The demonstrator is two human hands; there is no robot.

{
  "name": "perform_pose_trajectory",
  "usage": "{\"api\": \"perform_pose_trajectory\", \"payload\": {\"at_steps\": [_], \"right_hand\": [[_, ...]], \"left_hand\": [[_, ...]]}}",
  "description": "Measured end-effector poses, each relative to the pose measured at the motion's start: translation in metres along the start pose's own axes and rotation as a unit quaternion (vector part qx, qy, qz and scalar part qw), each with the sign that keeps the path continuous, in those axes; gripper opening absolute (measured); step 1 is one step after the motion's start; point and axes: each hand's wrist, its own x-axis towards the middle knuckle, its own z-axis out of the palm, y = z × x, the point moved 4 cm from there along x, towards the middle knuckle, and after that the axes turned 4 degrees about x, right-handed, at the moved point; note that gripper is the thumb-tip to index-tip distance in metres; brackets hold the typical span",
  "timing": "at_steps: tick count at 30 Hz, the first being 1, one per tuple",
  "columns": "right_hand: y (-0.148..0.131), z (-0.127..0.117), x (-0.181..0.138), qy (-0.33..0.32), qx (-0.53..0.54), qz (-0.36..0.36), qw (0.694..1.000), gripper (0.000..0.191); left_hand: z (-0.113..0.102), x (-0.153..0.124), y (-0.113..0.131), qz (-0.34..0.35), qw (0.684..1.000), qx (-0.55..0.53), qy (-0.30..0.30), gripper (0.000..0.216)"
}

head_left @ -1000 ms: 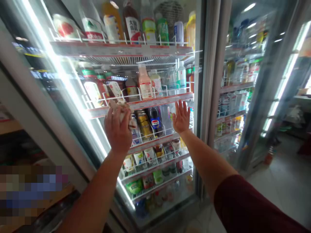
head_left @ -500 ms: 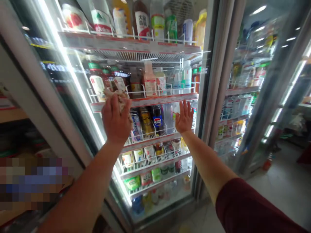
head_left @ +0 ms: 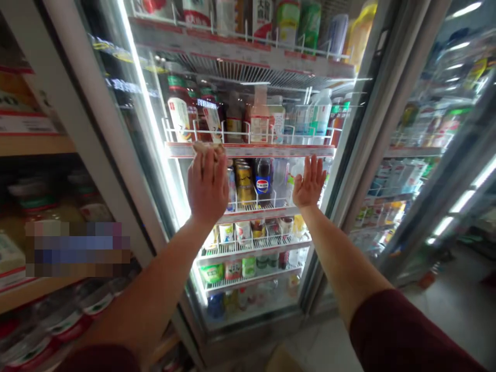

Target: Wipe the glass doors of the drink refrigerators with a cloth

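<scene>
My left hand [head_left: 208, 186] presses a crumpled, pale brown cloth [head_left: 209, 148] against the glass door of a lit drinks fridge. Most of the cloth is hidden under the palm; only its upper edge shows above the fingertips. My right hand [head_left: 309, 186] is raised toward the same glass, fingers stretched up and thumb apart, with nothing in it. Through the door, a Pepsi bottle [head_left: 263, 178] and gold cans [head_left: 244, 181] stand on the shelf between my hands. A red-edged shelf strip [head_left: 271, 150] runs behind the glass near my fingertips.
Upper shelves hold several bottles, including a pink one [head_left: 260, 116]. Lower shelves carry cups and cans [head_left: 243, 233]. A metal door frame [head_left: 382, 98] rises at the right, beside another drinks fridge. Shelving with packed bottles [head_left: 39, 206] stands close at the left.
The view has shifted, and the fridge sits further right in it. My left hand with the cloth has turned more upright on the glass. My right hand stays outstretched.
</scene>
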Motion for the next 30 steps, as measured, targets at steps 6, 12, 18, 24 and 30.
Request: {"api": "perform_pose_trajectory", "payload": {"at_steps": [6,12,18,24,30], "right_hand": [[0.004,0.001,0.000,-0.003,-0.005,-0.018,1.000,0.070],[0.000,-0.003,0.000,0.003,-0.003,-0.013,1.000,0.069],[-0.001,-0.002,-0.001,0.013,0.003,-0.013,1.000,0.069],[0.001,0.000,-0.001,0.015,0.000,-0.014,1.000,0.070],[0.001,0.004,-0.002,0.017,0.009,-0.014,1.000,0.069]], "left_hand": [[0.007,-0.050,0.054,0.162,0.980,-0.057,-0.099,0.072],[0.003,0.011,0.028,0.000,0.998,-0.017,-0.057,0.071],[0.012,-0.053,0.065,0.199,0.972,-0.044,-0.119,0.079],[-0.003,-0.016,0.016,0.111,0.992,0.019,-0.053,0.068],[-0.015,-0.054,0.021,0.165,0.984,0.029,-0.064,0.075]]}}
